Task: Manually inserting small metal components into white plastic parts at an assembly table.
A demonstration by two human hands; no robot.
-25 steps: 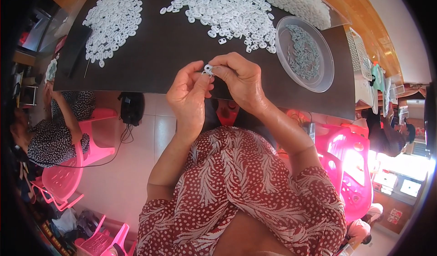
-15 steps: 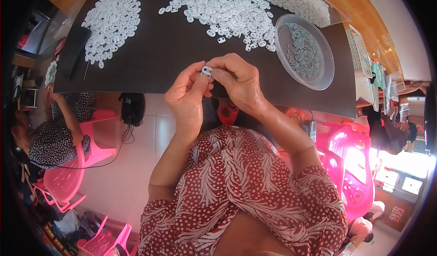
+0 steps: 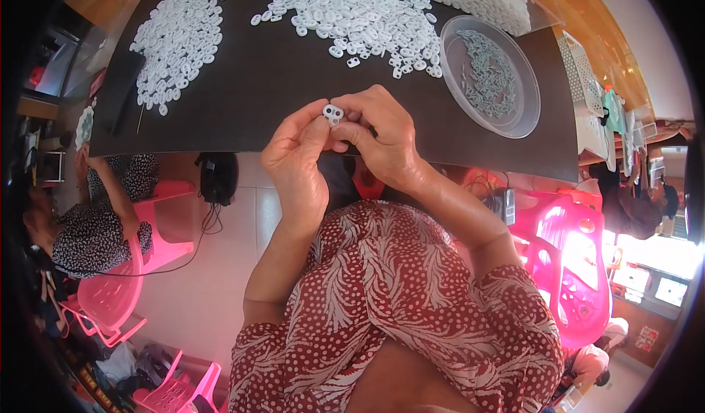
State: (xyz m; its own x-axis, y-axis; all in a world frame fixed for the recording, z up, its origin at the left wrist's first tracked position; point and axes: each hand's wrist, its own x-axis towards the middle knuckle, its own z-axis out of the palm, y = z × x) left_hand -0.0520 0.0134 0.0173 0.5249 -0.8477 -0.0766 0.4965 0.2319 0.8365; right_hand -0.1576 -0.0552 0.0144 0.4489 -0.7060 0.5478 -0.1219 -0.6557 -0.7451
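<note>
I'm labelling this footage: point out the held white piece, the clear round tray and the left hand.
White piece (image 3: 333,114): head view, on its face.
Round tray (image 3: 452,55): head view, bare inner left side.
Left hand (image 3: 297,159): head view, middle, below the thumb.

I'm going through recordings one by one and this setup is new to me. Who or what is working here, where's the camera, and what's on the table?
There's no machine: a person works bare-handed. A wide fisheye camera on their head looks down, so straight edges bend. The left hand pinches a small white piece with dark holes; the right hand is at its edge, its grip unclear. On the dark table lie a left heap and a middle heap of white pieces, plus a clear round dish of little greyish parts.
</note>
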